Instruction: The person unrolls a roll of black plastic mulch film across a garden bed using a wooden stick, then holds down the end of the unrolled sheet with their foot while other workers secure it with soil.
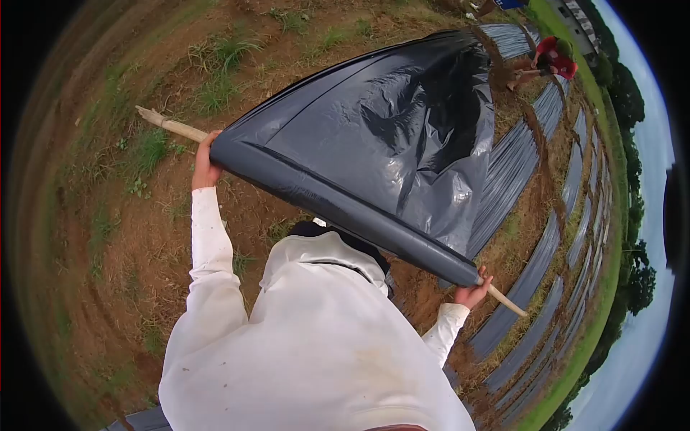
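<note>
A roll of black plastic mulch film (338,205) stretches across in front of me, wound on a wooden stick (176,126) that pokes out at both ends. My left hand (206,161) is closed around the stick at the left end of the roll. At the right end, my right hand (474,289) grips the stick, its fingers against the edge of the roll. From the roll, a loose, wrinkled sheet of film (388,115) runs forward over the ground and narrows in the distance.
Several soil beds covered with film (521,158) lie to the right. A person in a red shirt (557,57) bends near the sheet's far end; another person (496,6) is partly visible at the top. Grass tufts (219,72) grow on the brown soil at left.
</note>
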The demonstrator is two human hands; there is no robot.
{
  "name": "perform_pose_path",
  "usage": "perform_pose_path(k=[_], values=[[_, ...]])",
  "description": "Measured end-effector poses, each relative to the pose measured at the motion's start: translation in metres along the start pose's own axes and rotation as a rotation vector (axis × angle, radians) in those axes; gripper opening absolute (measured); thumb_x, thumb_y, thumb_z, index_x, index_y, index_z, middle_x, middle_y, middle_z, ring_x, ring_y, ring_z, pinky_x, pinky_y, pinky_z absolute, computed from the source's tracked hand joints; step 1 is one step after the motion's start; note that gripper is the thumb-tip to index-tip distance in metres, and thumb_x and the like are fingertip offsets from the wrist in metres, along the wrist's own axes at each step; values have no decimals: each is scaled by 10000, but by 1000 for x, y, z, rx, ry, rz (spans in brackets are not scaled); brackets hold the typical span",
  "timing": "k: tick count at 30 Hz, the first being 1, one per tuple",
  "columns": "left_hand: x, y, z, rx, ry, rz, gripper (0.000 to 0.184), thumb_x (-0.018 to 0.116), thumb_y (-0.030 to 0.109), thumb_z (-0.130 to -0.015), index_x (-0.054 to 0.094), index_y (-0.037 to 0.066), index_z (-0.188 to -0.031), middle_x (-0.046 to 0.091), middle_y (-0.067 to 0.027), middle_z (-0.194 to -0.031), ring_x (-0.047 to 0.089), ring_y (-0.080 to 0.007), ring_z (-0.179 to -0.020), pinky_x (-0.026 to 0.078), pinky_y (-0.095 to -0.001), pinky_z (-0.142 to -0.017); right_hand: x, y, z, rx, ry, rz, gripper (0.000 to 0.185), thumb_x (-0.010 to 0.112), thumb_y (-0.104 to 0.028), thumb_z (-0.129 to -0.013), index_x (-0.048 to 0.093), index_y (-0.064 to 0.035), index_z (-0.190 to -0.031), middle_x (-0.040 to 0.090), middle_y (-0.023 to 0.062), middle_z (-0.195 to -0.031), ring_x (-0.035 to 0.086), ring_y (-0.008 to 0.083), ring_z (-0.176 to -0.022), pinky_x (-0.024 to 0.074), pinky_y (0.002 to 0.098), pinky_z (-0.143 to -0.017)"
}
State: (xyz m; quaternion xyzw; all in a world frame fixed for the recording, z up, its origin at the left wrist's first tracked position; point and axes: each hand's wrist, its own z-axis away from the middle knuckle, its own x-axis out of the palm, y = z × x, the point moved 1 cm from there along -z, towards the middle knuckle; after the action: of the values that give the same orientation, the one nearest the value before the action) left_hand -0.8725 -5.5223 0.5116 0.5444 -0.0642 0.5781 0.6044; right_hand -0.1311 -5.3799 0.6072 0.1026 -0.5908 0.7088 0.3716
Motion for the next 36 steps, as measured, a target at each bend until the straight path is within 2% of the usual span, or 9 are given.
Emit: perform_pose_path(k=[2, 8, 13, 17, 20, 27, 30, 31, 36], values=[[20, 36, 61, 36, 21, 8, 205, 517, 167, -863, 568, 30, -1008, 627, -107, -1013, 602, -217, -924, 463, -344, -869, -4, 24, 34, -23, 25, -6, 244, 526, -327, -903, 542, -115, -783, 620, 96, -981, 577, 256, -898, 483, 444, -823], [-156, 103, 88, 64, -12, -124, 192, 481, 181, -899, 550, 26, -988, 610, -100, -953, 588, -210, -911, 462, -363, -870, -60, 95, 164, -42, 87, -89, 228, 519, -294, -910, 539, -99, -793, 639, 94, -894, 586, 237, -851, 495, 411, -789], [-162, 131, 125, -90, 137, -189, 153, 519, 139, -860, 560, 19, -947, 622, -90, -898, 609, -199, -847, 501, -346, -791, -85, 87, 313, -135, 138, -155, 271, 495, -313, -919, 589, -58, -923, 644, 94, -936, 581, 264, -918, 448, 445, -875], [-185, 125, 97, -188, -16, -135, 182, 535, 150, -862, 558, -2, -961, 627, -108, -919, 617, -209, -833, 507, -353, -795, -114, 57, 383, 0, 100, -229, 289, 487, -312, -923, 591, -47, -970, 626, 111, -988, 557, 276, -983, 418, 474, -909], [-157, 126, 113, -169, -66, -200, 209, 544, 176, -864, 564, -1, -974, 631, -97, -925, 606, -193, -855, 490, -340, -818, -138, 36, 402, -160, 108, -182, 329, 484, -322, -922, 590, -50, -1072, 588, 122, -1055, 522, 256, -1032, 375, 469, -955], [-167, 157, 132, -262, -349, -158, 249, 474, 190, -909, 570, -6, -1028, 627, -97, -990, 598, -186, -899, 462, -319, -856, -116, 0, 464, -150, -47, -265, 340, 468, -335, -928, 588, -53, -1077, 596, 68, -1105, 541, 230, -1046, 401, 460, -944], [-175, 181, 177, -19, -218, -236, 219, 490, 136, -858, 580, -11, -993, 629, -113, -870, 603, -198, -802, 489, -308, -761, -96, 25, 503, -222, 29, -352, 340, 489, -312, -920, 561, -26, -1090, 622, 65, -1041, 550, 231, -1012, 426, 436, -923], [-221, 193, 164, -114, -380, -188, 288, 443, 183, -922, 553, -24, -1089, 617, -112, -1038, 591, -200, -942, 452, -328, -880, -100, 26, 511, -224, 29, -328, 340, 489, -312, -920, 561, -26, -1090, 622, 65, -1041, 550, 231, -1012, 426, 436, -923], [-293, 233, 213, -121, -41, -198, 261, 494, 152, -890, 561, -7, -1085, 625, -84, -994, 595, -182, -931, 467, -322, -860, -107, 62, 562, -169, -15, -265, 282, 493, -262, -921, 582, -17, -1028, 620, 85, -957, 561, 212, -853, 456, 398, -850]])
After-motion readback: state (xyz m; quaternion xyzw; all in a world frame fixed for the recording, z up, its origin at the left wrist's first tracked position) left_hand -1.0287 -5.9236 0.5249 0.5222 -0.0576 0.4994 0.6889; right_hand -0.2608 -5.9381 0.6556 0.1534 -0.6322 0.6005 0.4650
